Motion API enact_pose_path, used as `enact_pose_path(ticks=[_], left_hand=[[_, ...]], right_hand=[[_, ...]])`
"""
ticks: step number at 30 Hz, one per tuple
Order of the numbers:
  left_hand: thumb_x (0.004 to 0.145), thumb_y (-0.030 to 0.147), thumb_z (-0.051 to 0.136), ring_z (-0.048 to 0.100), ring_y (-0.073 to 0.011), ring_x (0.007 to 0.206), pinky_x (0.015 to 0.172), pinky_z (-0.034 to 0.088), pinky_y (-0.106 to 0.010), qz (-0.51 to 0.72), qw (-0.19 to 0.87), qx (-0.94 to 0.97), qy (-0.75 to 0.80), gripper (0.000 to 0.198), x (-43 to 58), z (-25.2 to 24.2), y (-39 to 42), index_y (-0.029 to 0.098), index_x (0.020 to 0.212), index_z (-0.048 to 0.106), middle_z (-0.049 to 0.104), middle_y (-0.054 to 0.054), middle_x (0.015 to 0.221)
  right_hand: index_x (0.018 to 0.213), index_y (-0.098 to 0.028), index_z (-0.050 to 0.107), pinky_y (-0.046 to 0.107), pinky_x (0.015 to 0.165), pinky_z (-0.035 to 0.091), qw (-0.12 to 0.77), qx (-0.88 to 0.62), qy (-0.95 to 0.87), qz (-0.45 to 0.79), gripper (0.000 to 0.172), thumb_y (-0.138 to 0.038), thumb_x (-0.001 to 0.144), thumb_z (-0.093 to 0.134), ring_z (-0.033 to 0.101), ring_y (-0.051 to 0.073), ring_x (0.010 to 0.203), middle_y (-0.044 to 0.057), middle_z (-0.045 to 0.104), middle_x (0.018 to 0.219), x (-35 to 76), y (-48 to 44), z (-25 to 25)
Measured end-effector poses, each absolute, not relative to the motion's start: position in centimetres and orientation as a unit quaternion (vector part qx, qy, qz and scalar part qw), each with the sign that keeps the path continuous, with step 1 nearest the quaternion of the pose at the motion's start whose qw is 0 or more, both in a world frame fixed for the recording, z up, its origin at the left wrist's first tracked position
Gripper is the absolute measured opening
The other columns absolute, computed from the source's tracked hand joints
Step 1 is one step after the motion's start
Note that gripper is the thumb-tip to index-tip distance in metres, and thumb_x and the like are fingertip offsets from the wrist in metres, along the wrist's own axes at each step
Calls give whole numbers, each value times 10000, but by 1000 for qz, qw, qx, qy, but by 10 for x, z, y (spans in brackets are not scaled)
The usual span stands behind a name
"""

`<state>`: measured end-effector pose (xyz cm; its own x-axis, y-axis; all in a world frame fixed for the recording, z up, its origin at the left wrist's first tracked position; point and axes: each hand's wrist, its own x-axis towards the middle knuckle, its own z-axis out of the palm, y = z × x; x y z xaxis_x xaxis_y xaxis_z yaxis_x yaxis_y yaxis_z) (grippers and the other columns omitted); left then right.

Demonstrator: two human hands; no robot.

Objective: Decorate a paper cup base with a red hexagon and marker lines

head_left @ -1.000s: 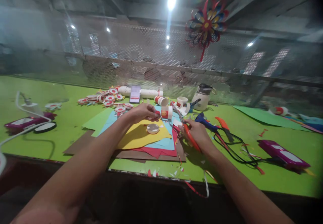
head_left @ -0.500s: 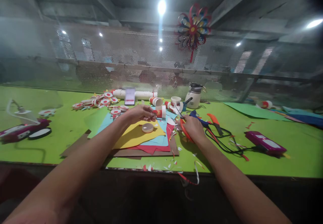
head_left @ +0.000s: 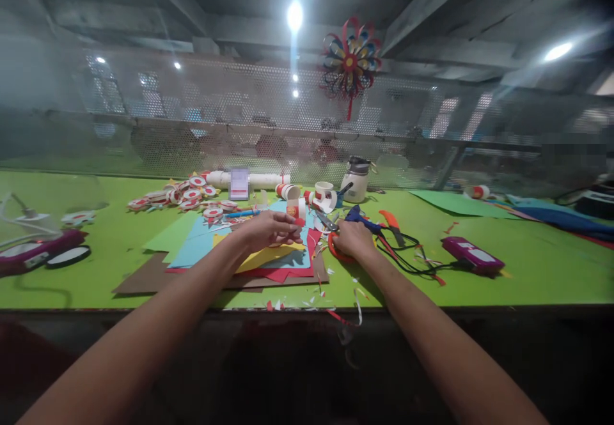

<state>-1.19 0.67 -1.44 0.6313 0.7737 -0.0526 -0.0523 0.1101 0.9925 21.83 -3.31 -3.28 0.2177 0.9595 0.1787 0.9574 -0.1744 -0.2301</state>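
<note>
Right at the near edge, paper scraps (head_left: 275, 306) littered the green table (head_left: 407, 291), a red-and-white strip (head_left: 359, 310) curling over the rim. Just beyond lay the stacked coloured sheets, a yellow sheet (head_left: 268, 260) near the top, probably spread there as a work surface. And here was the right hand (head_left: 355, 239), closed around the orange handles of the scissors (head_left: 327, 222), held low, perhaps for steadiness! Over on the left, the left hand (head_left: 271, 230) hovered above the sheets, fingers bent and bunched; whether they pinched anything, I couldn't tell. So, the scissors: handles within the right grip, blades reaching far and left, out into the gap between the hands. A paper cup (head_left: 296, 206) lay just past the left fingertips. Farther still, red-and-white discs (head_left: 192, 195) heaped up left, and a phone (head_left: 239, 183) stood against a white roll (head_left: 268, 180), presumably so its screen could be seen.
</note>
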Motion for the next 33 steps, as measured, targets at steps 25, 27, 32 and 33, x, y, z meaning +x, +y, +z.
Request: enact_pose_path(ticks=[25, 27, 32, 33], left_hand=[[668, 157, 746, 667, -166, 746, 767, 509, -333, 320, 652, 608, 319, 237, -11, -26, -12, 117, 895, 692, 711, -65, 754], [671, 176, 747, 670, -174, 756, 772, 511, -346, 322, 641, 616, 326, 261, -12, -27, -13, 120, 917, 683, 717, -74, 786], [668, 214, 743, 649, -149, 650, 685, 503, -315, 328, 587, 657, 340, 216, -15, -27, -16, 132, 854, 671, 704, -53, 726], [668, 219, 740, 640, -143, 635, 667, 497, -305, 328, 573, 670, 340, 190, -16, -26, -17, 132, 821, 669, 700, -50, 715]], right_hand=[[681, -152, 635, 252, 547, 447, 458, -401, -592, 527, 264, -373, 670, 780, 531, 92, 525, -9, 597, 596, 193, -34, -33], [698, -150, 633, 255, 566, 455, 461, -389, -585, 542, 242, -345, 686, 776, 540, 93, 545, -1, 609, 625, 197, -34, -34], [720, -140, 620, 257, 571, 468, 451, -375, -577, 568, 273, -350, 683, 790, 567, 96, 546, 6, 625, 634, 201, -33, -37], [722, -137, 620, 258, 574, 471, 449, -374, -577, 571, 287, -363, 681, 793, 575, 99, 548, 9, 628, 636, 201, -33, -38]])
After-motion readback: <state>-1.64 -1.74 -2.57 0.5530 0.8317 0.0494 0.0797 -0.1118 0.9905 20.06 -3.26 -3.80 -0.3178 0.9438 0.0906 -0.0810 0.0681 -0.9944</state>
